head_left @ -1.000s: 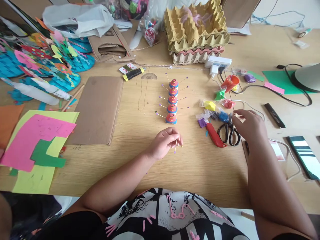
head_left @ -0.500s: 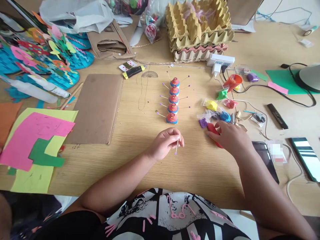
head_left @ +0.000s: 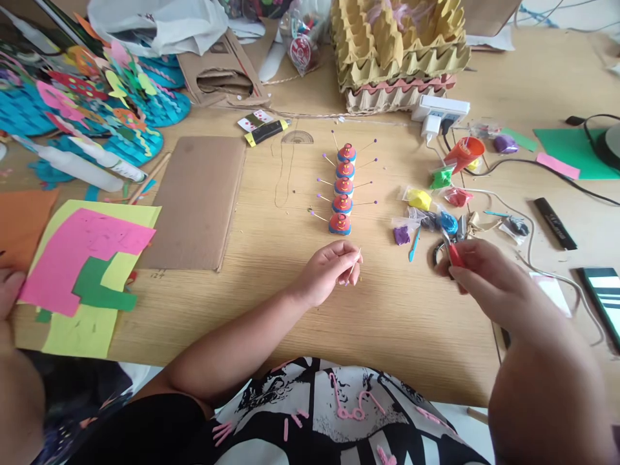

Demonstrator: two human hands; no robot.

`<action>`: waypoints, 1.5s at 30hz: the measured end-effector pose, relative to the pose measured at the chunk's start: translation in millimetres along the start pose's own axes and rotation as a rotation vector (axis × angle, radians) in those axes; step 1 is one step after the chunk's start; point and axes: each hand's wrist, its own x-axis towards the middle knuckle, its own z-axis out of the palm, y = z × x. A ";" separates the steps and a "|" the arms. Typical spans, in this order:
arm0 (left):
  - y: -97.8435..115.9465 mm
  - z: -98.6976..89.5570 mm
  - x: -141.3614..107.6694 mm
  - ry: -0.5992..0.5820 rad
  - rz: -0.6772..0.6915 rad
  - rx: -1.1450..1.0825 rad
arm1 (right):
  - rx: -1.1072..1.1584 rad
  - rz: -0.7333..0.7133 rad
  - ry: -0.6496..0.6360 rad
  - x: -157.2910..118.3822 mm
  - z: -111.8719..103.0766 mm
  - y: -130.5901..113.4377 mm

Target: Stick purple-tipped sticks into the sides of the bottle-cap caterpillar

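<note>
My left hand (head_left: 334, 272) is closed in a pinch around a thin pale stick (head_left: 355, 263); its purple end shows below the fingers. Just beyond stands a row of several small red and blue figures with yellow face marks, the nearest figure (head_left: 340, 225) closest to my fingers. Purple-tipped sticks poke out on both sides of most; on the nearest I see one only at its left. My right hand (head_left: 484, 274) grips a red-handled tool (head_left: 455, 255) with a light narrow tip, its exact kind unclear. Black scissors (head_left: 438, 254) lie partly hidden beside those fingers.
Bagged clay, including a blue lump (head_left: 448, 223) and a purple lump (head_left: 401, 235), lies near my right hand with a blue stick tool (head_left: 414, 245). Cardboard (head_left: 194, 200) and coloured paper (head_left: 106, 232) are leftward. Another person's hand (head_left: 7, 290) rests at the left edge. Egg trays (head_left: 397, 97) stand behind.
My right hand has lifted the red-handled tool off the table and moved right, uncovering the scissors and blue stick tool. The stick in my left hand has turned. The view has shifted slightly.
</note>
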 end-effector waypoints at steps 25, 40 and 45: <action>-2.3 2.8 -8.2 0.077 0.290 0.168 | 0.917 -0.012 -0.200 -6.1 146.5 -33.5; -15.2 -0.2 -3.8 0.008 0.055 -0.012 | -0.280 -0.407 -0.001 5.2 89.7 -15.5; -16.1 -2.2 -2.8 0.014 0.052 0.012 | -0.465 -0.501 0.021 7.7 91.5 -10.6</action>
